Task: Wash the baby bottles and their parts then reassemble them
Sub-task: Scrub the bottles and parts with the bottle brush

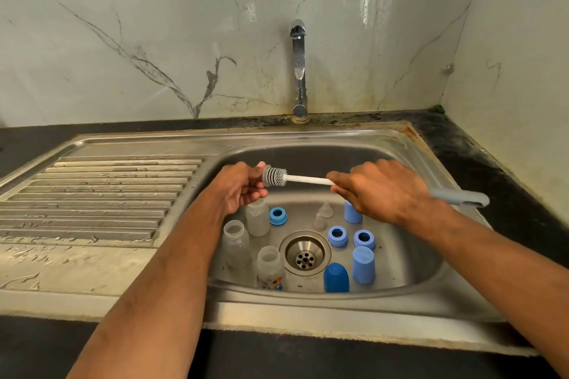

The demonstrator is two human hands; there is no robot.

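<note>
Right hand (378, 191) is gripping the brush (303, 179) shaft; left hand (243, 186) fingers are pinching its bristle head. Bottles (236, 243) and parts are standing in the sink (409, 283) basin, unwashed. Risk: wet handle slipping, toppling bottles.

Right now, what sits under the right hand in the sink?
A light blue cap stands beneath the right hand; its top is hidden. Clear teats stand beside it.

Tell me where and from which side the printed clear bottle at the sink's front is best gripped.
Grip the clear plastic bottle with the cartoon print around its upper body just below the open neck, coming from above. It stands upright, mouth up. A second clear bottle stands close on its left and the steel drain lies to its right, so fingers probably fit best front and back.
</note>
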